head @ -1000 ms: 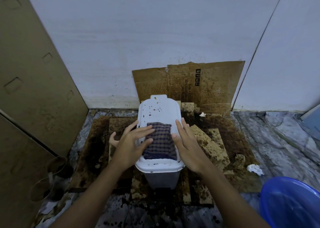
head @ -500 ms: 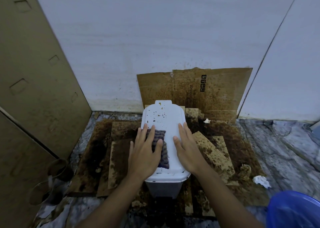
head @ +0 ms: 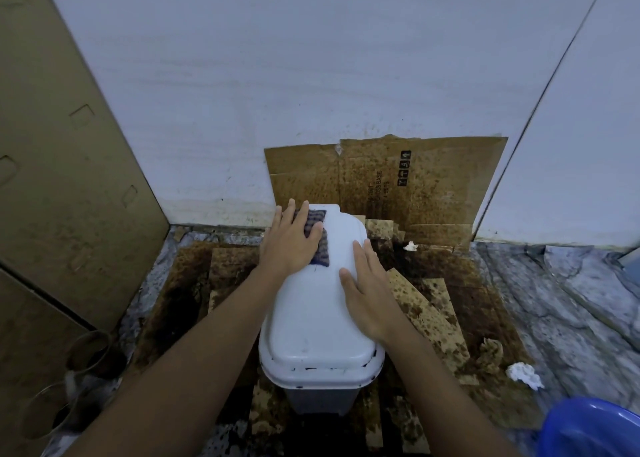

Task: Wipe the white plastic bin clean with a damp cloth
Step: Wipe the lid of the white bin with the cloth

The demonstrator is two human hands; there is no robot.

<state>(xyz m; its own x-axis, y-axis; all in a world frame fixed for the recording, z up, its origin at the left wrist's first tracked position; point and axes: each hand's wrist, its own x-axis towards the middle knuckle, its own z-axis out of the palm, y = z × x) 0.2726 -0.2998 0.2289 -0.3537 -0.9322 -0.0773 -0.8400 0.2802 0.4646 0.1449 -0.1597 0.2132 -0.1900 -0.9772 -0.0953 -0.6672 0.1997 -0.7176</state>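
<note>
The white plastic bin (head: 311, 321) stands on stained cardboard in a floor corner, lid closed; the lid's top looks free of spots, with dark specks along its front rim. A checked purple cloth (head: 319, 239) lies flat on the far left part of the lid. My left hand (head: 290, 241) presses flat on the cloth, fingers spread toward the lid's far edge. My right hand (head: 366, 292) rests flat on the lid's right side, holding nothing.
Stained cardboard (head: 381, 186) leans on the wall behind the bin and more covers the floor (head: 433, 311). Crumpled white paper scraps (head: 524, 375) lie at right. A blue basin (head: 592, 429) sits bottom right. A brown panel (head: 65, 179) stands left, with cups (head: 86, 352) at its foot.
My left hand has pushed the cloth from the lid's middle to its far left end. The dark spots seen on the far lid are gone. My right hand stayed on the right side.
</note>
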